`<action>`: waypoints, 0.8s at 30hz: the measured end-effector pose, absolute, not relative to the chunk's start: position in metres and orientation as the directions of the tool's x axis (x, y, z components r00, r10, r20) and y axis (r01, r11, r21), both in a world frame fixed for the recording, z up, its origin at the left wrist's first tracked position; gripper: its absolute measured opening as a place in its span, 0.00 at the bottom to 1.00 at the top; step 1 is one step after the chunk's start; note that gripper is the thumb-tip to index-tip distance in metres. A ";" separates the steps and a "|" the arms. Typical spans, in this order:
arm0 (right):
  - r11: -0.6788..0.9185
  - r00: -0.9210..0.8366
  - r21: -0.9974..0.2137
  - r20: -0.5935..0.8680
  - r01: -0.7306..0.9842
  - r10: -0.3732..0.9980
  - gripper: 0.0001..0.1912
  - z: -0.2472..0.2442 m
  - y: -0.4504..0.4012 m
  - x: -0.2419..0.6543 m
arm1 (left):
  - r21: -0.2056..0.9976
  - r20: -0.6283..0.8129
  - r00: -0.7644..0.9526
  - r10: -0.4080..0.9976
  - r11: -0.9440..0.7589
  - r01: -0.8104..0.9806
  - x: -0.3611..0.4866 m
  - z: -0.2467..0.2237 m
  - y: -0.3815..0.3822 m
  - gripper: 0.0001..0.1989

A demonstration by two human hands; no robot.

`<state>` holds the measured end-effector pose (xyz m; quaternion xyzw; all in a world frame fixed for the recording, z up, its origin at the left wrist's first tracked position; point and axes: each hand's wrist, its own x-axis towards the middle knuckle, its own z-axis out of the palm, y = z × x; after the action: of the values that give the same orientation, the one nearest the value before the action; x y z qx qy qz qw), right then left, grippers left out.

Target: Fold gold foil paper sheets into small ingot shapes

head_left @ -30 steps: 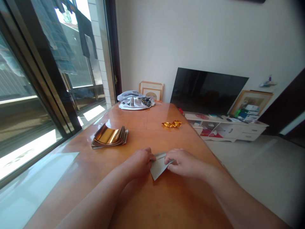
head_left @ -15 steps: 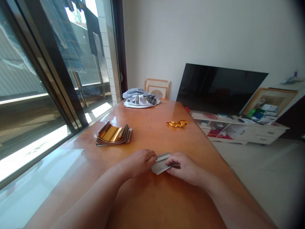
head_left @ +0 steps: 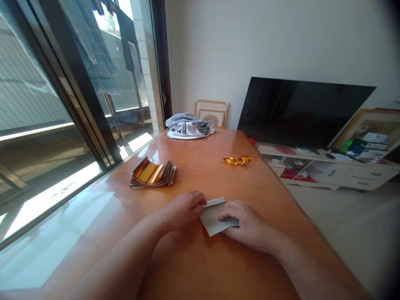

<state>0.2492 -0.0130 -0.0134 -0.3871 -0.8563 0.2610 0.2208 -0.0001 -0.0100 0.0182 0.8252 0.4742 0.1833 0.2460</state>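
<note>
Folded grey sheet (head_left: 215,218) lies flat on the bench (head_left: 215,266), between both hands. Left hand (head_left: 183,210) curled, knuckles up, fingertips at the sheet's upper-left edge; cannot tell if it grips. Right hand (head_left: 250,228) palm-down, fingers extended, pressing the sheet's right side. Gold-topped foil stack (head_left: 152,175) at ten o'clock from the sheet; crumpled gold foil (head_left: 238,160) at one.

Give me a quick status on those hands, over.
Left hand at folded grey paper sheet edge. Right hand pressing on it. Gold foil stack off left, untouched.
</note>
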 end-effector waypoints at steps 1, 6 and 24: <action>0.566 -0.606 -0.615 0.174 0.549 0.776 0.13 -0.013 -0.013 0.249 | 0.579 0.082 0.475 0.876 -0.429 0.693 -0.001 0.020 -0.011 0.12; 0.571 -0.615 -0.619 0.174 0.539 0.769 0.13 -0.013 -0.014 0.250 | 0.602 0.068 0.463 0.884 -0.406 0.688 -0.006 0.027 -0.013 0.12; 0.391 -0.510 -0.751 0.085 0.532 0.856 0.09 -0.012 -0.013 0.253 | 0.495 -0.045 0.647 0.761 -0.545 0.677 -0.006 0.030 -0.021 0.11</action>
<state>0.2532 -0.0132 -0.0124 -0.4342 -0.7993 0.3403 0.2382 -0.0056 -0.0215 0.0300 0.8746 0.4111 0.0876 0.2415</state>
